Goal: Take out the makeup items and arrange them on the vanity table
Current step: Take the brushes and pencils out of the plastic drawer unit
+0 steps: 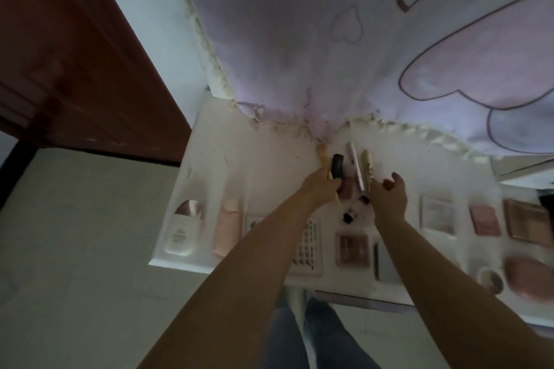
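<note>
On the white vanity table [269, 165], my left hand [322, 187] grips a black cylindrical makeup item [337, 166], together with a thin pale stick. My right hand [389, 196] hovers just right of it, fingers loosely curled and holding nothing. Between the hands lie a white pen-like tube [355, 166], a cream tube [368, 168] and a pinkish item [347, 186]. Nearer me sit a white bottle [181, 231], a pink tube [227, 228], a palette with many small pans [307, 246] and a brown compact [352, 246].
A lilac curtain with heart shapes [359, 39] hangs over the table's back. Several pink and brown palettes [485, 220] lie at the right, blurred. A dark red door [75, 54] stands at the left. The table's front edge runs above my jeans [308, 335].
</note>
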Demonstrator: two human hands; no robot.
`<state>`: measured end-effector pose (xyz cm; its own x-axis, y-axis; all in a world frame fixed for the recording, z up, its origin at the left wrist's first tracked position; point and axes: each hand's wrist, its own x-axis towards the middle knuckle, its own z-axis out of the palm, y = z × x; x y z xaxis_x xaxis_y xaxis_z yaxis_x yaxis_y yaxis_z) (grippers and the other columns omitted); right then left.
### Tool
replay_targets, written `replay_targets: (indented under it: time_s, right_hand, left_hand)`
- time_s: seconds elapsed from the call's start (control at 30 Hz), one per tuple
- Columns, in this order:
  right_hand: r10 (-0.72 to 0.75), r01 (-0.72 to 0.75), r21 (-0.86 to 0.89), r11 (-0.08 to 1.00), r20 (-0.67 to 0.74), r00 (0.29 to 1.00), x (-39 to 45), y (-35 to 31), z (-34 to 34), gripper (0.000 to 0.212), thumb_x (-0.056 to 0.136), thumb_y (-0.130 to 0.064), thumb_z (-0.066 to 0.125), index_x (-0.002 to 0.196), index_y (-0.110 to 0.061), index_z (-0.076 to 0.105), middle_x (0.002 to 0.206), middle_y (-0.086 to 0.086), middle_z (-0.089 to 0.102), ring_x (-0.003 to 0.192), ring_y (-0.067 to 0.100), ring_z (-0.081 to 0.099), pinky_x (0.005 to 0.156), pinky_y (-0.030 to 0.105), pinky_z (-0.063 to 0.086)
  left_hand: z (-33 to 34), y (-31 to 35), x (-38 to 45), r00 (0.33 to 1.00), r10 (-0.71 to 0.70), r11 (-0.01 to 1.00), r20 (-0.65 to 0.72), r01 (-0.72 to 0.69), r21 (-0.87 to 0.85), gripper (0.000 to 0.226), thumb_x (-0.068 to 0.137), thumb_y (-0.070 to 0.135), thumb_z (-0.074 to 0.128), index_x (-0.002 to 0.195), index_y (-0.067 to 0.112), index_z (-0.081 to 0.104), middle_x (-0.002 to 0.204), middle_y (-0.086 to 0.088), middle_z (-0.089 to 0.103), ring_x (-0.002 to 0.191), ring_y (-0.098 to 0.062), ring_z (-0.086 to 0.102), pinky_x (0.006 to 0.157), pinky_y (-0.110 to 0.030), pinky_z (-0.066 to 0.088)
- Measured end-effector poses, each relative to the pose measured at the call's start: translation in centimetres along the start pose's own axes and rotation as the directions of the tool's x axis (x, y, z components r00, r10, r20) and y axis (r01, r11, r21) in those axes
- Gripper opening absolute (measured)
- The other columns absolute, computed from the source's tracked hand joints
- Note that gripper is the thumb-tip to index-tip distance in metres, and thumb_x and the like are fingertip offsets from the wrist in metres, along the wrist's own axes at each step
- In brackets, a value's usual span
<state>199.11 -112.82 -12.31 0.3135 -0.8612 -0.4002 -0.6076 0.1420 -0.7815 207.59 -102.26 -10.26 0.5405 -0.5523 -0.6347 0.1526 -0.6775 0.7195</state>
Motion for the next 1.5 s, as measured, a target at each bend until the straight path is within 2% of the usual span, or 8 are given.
replay_targets:
  time_s: [0.2,0.43,0.57,0.7,0.9,1.0,1.2,1.5]
  right_hand:
    - [-0.155,0.151,-0.212,0.966,-0.004,0.988,-2.5,1.0,-1.4,0.045,0.090,-0.009,0.046,0.134,-0.003,0.039,0.136,0.017,0.046,0.125,0.031,0.043,0.107,0.038,0.034]
    - [-0.352,0.369,-0.481,0.795,0.130,0.927,-8.7,4.3,-2.4,0.039,0.085,0.002,0.047,0.124,0.006,0.047,0.128,0.023,0.049,0.119,0.035,0.044,0.102,0.039,0.033]
    - [-0.409,0.465,-0.541,0.701,0.229,0.883,-11.5,5.5,-3.9,0.031,0.086,-0.001,0.047,0.115,0.009,0.053,0.121,0.026,0.052,0.113,0.037,0.046,0.093,0.037,0.036]
    - [-0.502,0.616,-0.532,0.581,0.362,0.785,-15.2,7.6,-5.1,0.039,0.082,0.002,0.050,0.121,0.006,0.051,0.126,0.024,0.051,0.117,0.034,0.046,0.096,0.035,0.035]
    - [-0.462,0.780,-0.621,0.084,0.669,0.582,-24.1,9.7,-2.4,0.058,0.094,-0.045,0.031,0.144,-0.020,0.018,0.155,0.003,0.014,0.143,0.028,0.005,0.115,0.047,0.006]
    - [-0.506,0.860,-0.492,-0.132,0.780,0.369,-30.8,9.0,1.2,0.063,0.091,-0.057,0.023,0.145,-0.028,0.008,0.156,0.000,0.000,0.143,0.027,-0.005,0.114,0.050,-0.005]
    - [-0.482,0.934,-0.157,-0.322,0.876,-0.019,-48.3,11.2,7.1,0.065,0.090,-0.058,0.022,0.145,-0.028,0.006,0.156,0.003,-0.002,0.143,0.028,-0.005,0.113,0.051,-0.005]
    - [-0.138,0.788,0.375,-0.488,0.859,-0.494,-77.2,29.4,3.5,0.062,0.091,-0.054,0.028,0.145,-0.027,0.013,0.156,0.004,0.002,0.143,0.027,-0.001,0.113,0.052,-0.001]
  left_hand:
    - [-1.7,-1.9,-1.0,0.989,0.134,0.937,0.056,-0.145,0.318,0.047,0.098,0.019,0.035,0.142,0.004,0.024,0.149,-0.015,0.027,0.135,-0.026,0.029,0.108,-0.029,0.023]
    - [-2.4,-6.6,-6.1,0.952,0.299,0.800,0.056,-0.283,0.528,0.045,0.096,0.012,0.036,0.140,0.004,0.029,0.149,-0.012,0.027,0.137,-0.023,0.024,0.110,-0.026,0.018]
    - [-2.3,-9.1,-10.1,0.918,0.396,0.608,0.039,-0.293,0.738,0.046,0.094,0.009,0.039,0.139,0.008,0.034,0.150,-0.009,0.025,0.139,-0.022,0.019,0.111,-0.031,0.017]
    - [-1.3,-12.8,-15.7,0.878,0.468,0.512,-0.106,-0.172,0.841,0.045,0.093,0.013,0.038,0.138,0.012,0.035,0.152,-0.005,0.022,0.141,-0.021,0.014,0.110,-0.034,0.019]
    - [-1.4,-21.8,-26.8,0.887,0.285,0.415,-0.364,0.229,0.881,0.052,0.098,0.036,0.025,0.146,0.025,0.009,0.156,-0.001,-0.005,0.142,-0.024,-0.011,0.114,-0.048,-0.002]
    - [-3.0,-27.2,-33.8,0.798,0.202,0.457,-0.568,0.436,0.775,0.054,0.098,0.042,0.019,0.146,0.029,-0.003,0.155,0.001,-0.012,0.141,-0.025,-0.016,0.113,-0.051,-0.006]
    - [-2.4,-38.6,-51.4,0.488,-0.019,0.574,-0.873,0.720,0.390,0.054,0.096,0.047,0.013,0.144,0.032,-0.007,0.155,0.005,-0.013,0.142,-0.022,-0.016,0.112,-0.049,-0.010]
    - [16.0,-55.6,-79.5,0.038,-0.509,0.495,-0.860,0.830,-0.256,0.052,0.098,0.042,0.020,0.146,0.030,0.004,0.156,0.003,-0.003,0.143,-0.022,-0.011,0.114,-0.047,-0.006]
